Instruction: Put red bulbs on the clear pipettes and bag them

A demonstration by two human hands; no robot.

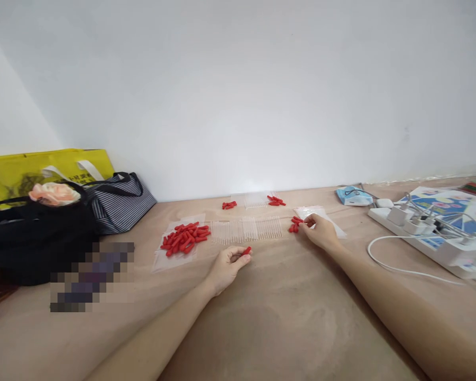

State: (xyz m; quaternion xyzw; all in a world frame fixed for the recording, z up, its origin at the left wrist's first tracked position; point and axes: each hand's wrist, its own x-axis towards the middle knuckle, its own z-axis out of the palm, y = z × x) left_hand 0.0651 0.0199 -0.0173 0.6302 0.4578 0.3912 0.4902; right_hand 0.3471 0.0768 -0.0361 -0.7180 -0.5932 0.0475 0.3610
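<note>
My left hand (227, 269) is closed, pinching a small red cap-like piece (246, 251) between thumb and fingers above the table. My right hand (320, 230) reaches to a small pile of red pieces (293, 228); its fingertips are pinched at a red piece (297, 219) on the pile's edge. Between the hands and a little farther back lies a row of thin clear sticks or tubes (246, 229). To the left, a large heap of red pieces (184, 238) rests on a clear plastic bag (157, 260). The pieces' exact kind is too small to tell.
Two more small red groups (229, 205) (276, 200) lie near the wall beside clear packaging (254, 199). Another plastic bag (333, 219) lies behind my right hand. A power strip (428, 241) with cables and a blue mask (354, 196) are right; bags (119, 203) stand left.
</note>
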